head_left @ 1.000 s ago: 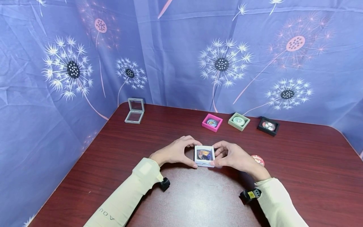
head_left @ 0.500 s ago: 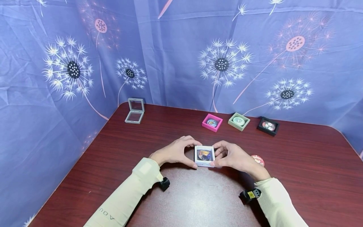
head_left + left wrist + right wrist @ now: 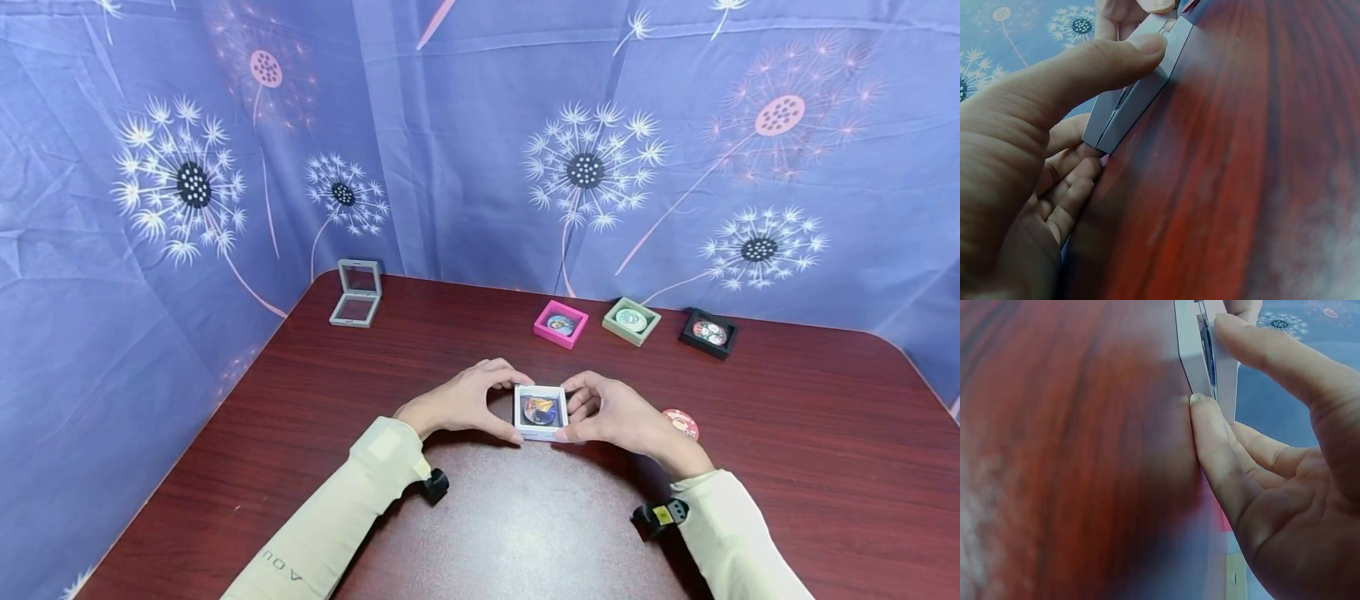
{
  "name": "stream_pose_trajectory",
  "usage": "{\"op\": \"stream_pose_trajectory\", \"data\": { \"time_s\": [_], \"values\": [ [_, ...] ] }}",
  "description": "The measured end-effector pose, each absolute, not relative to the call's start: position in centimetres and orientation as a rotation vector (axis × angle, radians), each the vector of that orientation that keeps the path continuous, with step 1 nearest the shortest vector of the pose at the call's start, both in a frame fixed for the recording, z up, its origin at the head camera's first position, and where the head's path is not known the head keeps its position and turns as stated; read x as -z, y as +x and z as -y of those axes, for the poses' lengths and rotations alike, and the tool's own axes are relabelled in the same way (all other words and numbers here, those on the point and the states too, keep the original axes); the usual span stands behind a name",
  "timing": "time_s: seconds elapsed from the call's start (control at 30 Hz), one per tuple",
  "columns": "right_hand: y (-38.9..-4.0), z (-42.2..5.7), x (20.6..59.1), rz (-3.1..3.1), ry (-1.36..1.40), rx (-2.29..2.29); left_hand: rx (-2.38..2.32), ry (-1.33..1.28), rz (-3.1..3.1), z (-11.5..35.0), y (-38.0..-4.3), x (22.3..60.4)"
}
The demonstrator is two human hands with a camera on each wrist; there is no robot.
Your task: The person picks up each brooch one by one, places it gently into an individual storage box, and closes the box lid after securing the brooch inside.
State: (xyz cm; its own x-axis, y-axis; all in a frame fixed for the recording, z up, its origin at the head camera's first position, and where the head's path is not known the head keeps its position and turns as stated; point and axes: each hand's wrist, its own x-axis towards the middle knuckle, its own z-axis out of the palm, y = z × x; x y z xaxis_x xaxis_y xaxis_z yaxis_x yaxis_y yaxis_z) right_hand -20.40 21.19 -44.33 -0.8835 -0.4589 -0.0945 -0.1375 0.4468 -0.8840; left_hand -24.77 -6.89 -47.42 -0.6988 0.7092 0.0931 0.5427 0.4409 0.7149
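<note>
A small white display case (image 3: 541,433) with a clear window is at the middle of the table, a round picture-printed chip (image 3: 540,408) showing inside. My left hand (image 3: 467,404) grips its left side, thumb at the front corner and fingertips at the back. On the right side my right hand (image 3: 618,412) holds it, thumb in front and fingers behind. The left wrist view shows the case (image 3: 1147,87) edge-on, its two halves nearly together with a thin slit between them. In the right wrist view, a fingertip (image 3: 1200,403) touches the case's edge beside that slit.
A red-and-white chip (image 3: 681,423) lies partly behind my right wrist. Along the back stand pink (image 3: 561,325), green (image 3: 632,322) and black (image 3: 708,333) cases, each with a round chip. An opened grey case (image 3: 356,309) rests at the far left corner, before the curtain (image 3: 465,167).
</note>
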Motion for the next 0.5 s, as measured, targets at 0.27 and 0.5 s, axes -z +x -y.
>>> {"op": "stream_pose_trajectory", "data": {
  "time_s": [0.27,0.5],
  "values": [
    [-20.39,-21.02,44.30,-2.384,-0.522,1.420,-1.106,1.088,-2.481,6.82,-24.74,47.37],
    [-20.45,-20.98,44.39,-2.392,-0.533,1.420,-1.104,1.080,-2.481,6.78,-24.70,47.26]
  ]
}}
